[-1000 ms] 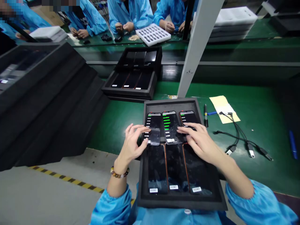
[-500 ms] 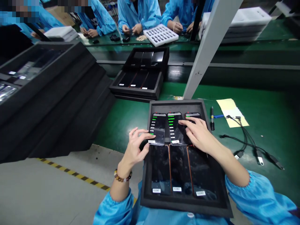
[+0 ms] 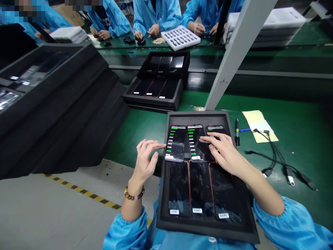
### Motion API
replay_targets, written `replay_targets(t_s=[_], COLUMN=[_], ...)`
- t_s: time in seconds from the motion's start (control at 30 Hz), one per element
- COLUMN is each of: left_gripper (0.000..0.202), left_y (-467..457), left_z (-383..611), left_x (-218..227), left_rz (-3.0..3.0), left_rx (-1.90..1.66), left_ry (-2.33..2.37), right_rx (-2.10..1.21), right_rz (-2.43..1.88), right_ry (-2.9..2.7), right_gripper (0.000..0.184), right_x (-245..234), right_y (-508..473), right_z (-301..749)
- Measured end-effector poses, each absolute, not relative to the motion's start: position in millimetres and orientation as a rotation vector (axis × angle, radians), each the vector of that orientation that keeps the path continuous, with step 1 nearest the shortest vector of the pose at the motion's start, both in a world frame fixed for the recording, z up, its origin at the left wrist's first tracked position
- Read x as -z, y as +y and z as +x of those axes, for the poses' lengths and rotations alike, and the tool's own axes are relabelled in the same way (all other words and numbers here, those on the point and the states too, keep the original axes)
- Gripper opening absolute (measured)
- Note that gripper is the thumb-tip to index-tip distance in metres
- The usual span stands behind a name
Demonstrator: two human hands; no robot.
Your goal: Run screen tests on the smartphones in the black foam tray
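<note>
A black foam tray (image 3: 208, 229) rests in front of me, holding two rows of smartphones. In its far row, the left smartphone (image 3: 176, 144) and the middle smartphone (image 3: 195, 139) show lists of green and white text lines. The right smartphone (image 3: 214, 128) is lit too, mostly covered by my right hand (image 3: 222, 151). That hand is open, its index finger over the right side of the middle screen; whether it touches cannot be told. My left hand (image 3: 146, 158) is open and empty, fingertips at the left phone's left edge. Dark phones (image 3: 179, 187) with white labels fill the near row.
Behind stands another phone tray (image 3: 153, 100); a tall stack of black trays (image 3: 78, 104) is at left. A grey post (image 3: 229, 62) rises beyond my tray. Pens (image 3: 237, 132), yellow paper (image 3: 260, 126) and black cables (image 3: 275, 156) lie right. Co-workers in blue sit across.
My left hand has drawn back leftward from the left phone's screen to its edge. The lists on the left and middle screens have shifted upward. My right hand stays over the middle phone.
</note>
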State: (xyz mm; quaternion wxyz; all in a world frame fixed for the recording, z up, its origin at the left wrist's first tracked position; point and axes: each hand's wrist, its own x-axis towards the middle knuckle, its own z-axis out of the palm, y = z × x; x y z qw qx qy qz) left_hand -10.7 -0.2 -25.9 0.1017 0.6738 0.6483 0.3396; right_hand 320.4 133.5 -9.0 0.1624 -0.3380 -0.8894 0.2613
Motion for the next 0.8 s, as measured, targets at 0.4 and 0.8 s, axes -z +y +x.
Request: replay_targets(t_s=[0.4,0.8], left_gripper=[0.028,0.1], left_y=[-1,-1], left_z=[-9,-1], left_x=[32,60], left_rz=[1.961,1.847], left_rx=[-1.006,-0.916], left_ry=[1.858,1.838], right_rx=[-0.767,-0.676], right_rz=[-1.021,-1.308], right_ry=[-2.511,-2.329], right_gripper=[0.044,0.105], right_x=[7,42], right_y=[147,115], right_z=[313,407])
